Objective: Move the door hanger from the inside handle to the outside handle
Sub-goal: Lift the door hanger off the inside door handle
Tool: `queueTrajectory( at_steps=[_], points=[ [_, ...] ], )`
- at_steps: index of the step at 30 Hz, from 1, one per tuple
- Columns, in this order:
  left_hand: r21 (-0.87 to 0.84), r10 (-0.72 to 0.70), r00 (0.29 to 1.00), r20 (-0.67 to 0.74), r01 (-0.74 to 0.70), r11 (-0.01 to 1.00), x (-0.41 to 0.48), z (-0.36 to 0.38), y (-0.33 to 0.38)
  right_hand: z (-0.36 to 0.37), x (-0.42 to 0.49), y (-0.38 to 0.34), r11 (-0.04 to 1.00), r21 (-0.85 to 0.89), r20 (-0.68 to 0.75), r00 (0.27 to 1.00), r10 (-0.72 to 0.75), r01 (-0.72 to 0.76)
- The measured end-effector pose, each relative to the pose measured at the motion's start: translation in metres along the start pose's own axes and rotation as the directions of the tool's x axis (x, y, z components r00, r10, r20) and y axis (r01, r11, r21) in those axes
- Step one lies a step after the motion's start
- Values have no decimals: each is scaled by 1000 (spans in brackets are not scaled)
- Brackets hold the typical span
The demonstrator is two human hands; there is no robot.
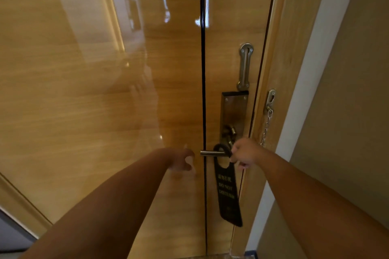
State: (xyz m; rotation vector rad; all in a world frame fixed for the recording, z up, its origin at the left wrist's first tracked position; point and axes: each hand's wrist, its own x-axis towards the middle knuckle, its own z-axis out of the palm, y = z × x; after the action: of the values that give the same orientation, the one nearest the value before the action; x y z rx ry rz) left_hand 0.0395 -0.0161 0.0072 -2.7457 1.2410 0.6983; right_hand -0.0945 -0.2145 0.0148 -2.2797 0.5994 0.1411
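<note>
A black door hanger (228, 193) with "DO NOT DISTURB" lettering hangs by its loop on the metal lever handle (211, 153) of a glossy wooden door (105, 101). My right hand (245, 153) is closed at the right side of the hanger's loop, next to the handle's base, pinching the hanger's upper edge. My left hand (182, 159) hovers just left of the handle's free end, fingers curled loosely and apart, holding nothing. The hanger tilts slightly, its lower end pointing down and right.
Above the handle sit a dark lock plate (233, 111) and a metal swing-guard bar (245, 66). A security chain (266, 124) hangs from the door frame (282, 69) on the right. A beige wall (347, 111) lies beyond the frame.
</note>
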Motion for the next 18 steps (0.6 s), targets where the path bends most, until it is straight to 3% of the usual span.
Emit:
queueTrajectory(
  at_steps=[6, 9, 14, 18],
  points=[
    [4, -35, 999, -42, 35, 999, -25, -7, -20, 34, 17, -52, 996, 7, 53, 994, -93, 92],
    [-4, -118, 992, -39, 118, 993, -44, -8, -43, 49, 24, -73, 985, 33, 88, 981, -173, 170],
    [-47, -254, 966, -46, 252, 967, -74, -10, -79, 61, 28, -94, 946, 222, 158, 949, -274, 236],
    [-47, -278, 959, -49, 276, 960, -78, -15, -88, 54, 32, -91, 908, 377, 275, 914, -297, 181]
  ],
)
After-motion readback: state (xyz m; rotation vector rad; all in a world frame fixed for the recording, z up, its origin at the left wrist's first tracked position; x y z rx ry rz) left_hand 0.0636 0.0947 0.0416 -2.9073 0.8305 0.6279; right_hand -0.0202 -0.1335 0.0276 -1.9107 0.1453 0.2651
